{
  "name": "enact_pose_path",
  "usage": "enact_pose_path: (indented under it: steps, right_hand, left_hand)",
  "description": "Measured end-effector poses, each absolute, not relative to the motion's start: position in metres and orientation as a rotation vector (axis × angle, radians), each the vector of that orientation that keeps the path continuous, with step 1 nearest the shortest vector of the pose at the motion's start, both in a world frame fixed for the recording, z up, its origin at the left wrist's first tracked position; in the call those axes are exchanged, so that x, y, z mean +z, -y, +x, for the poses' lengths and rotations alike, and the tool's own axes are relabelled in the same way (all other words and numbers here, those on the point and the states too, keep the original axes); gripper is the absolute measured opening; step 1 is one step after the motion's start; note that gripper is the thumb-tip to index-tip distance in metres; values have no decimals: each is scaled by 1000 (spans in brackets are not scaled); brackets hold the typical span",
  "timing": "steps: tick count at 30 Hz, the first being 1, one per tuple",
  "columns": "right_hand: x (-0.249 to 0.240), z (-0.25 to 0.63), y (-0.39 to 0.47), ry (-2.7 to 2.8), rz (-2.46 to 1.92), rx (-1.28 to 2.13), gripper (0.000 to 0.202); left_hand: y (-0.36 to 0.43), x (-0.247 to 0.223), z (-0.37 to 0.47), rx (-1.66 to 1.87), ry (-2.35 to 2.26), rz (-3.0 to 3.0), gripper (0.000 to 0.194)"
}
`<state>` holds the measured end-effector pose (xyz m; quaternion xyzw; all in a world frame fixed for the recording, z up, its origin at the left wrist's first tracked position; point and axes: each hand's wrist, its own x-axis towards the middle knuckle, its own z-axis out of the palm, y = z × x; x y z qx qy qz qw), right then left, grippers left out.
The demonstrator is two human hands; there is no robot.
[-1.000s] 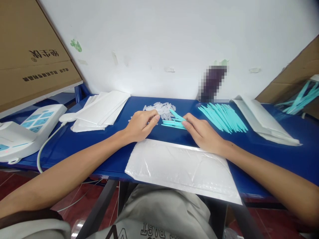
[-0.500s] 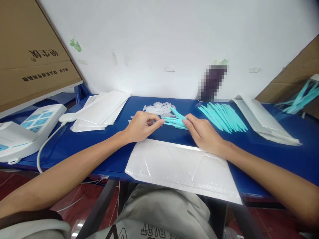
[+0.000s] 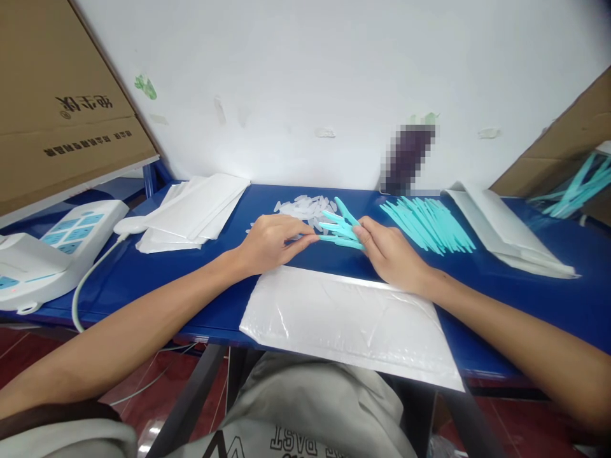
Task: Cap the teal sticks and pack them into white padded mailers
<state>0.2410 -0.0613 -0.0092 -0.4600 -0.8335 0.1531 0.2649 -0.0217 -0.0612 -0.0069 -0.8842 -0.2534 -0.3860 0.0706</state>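
Note:
My right hand [image 3: 389,251] is closed round a fanned bunch of slim turquoise eyebrow razors [image 3: 348,230], their ends pointing left. With thumb and forefinger, my left hand [image 3: 277,243] pinches the tip of the lowest one; whether a small cap sits at that tip is hidden by the fingers. Behind both hands lies a loose pile of small translucent plastic pieces [image 3: 305,207], like blade caps, partly covered by the left hand and the razors. A heap of turquoise razors [image 3: 427,224] rests on the blue table right of my right hand.
A white padded mailer [image 3: 348,324] overhangs the table's front edge below my hands. White envelopes [image 3: 191,213] lie left, near a white power strip [image 3: 71,238] with a cable. Another white mailer [image 3: 510,232] lies right. Cardboard boxes [image 3: 62,89] flank the table; a wall stands behind.
The razors in my right hand have fanned out more, their upper ends shifting right and up. My left hand's fingers have moved slightly right and now pinch the lowest razor's tip.

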Motion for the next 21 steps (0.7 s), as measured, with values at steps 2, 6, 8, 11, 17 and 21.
enact_pose_path:
  steps: [2, 6, 8, 11, 17, 21]
  right_hand:
    - [-8, 241, 63, 2272, -1224, 461, 34]
    - [-6, 240, 66, 2268, -1179, 492, 36]
    - [-6, 240, 67, 2268, -1157, 485, 36]
    - [-6, 240, 67, 2294, -1118, 515, 36]
    - [-4, 239, 68, 2283, -1080, 574, 35]
    - [-3, 240, 70, 2280, -1038, 609, 37]
  left_hand:
    - [62, -6, -21, -1184, 815, -2630, 23]
    - [63, -4, -21, -1209, 1001, -2600, 25]
    - [63, -4, -21, -1210, 1051, -2625, 24]
    - [63, -5, -21, -1207, 1039, -2689, 24]
    - [64, -5, -20, -1194, 1013, -2789, 31]
    - [66, -4, -19, -1195, 962, -2786, 25]
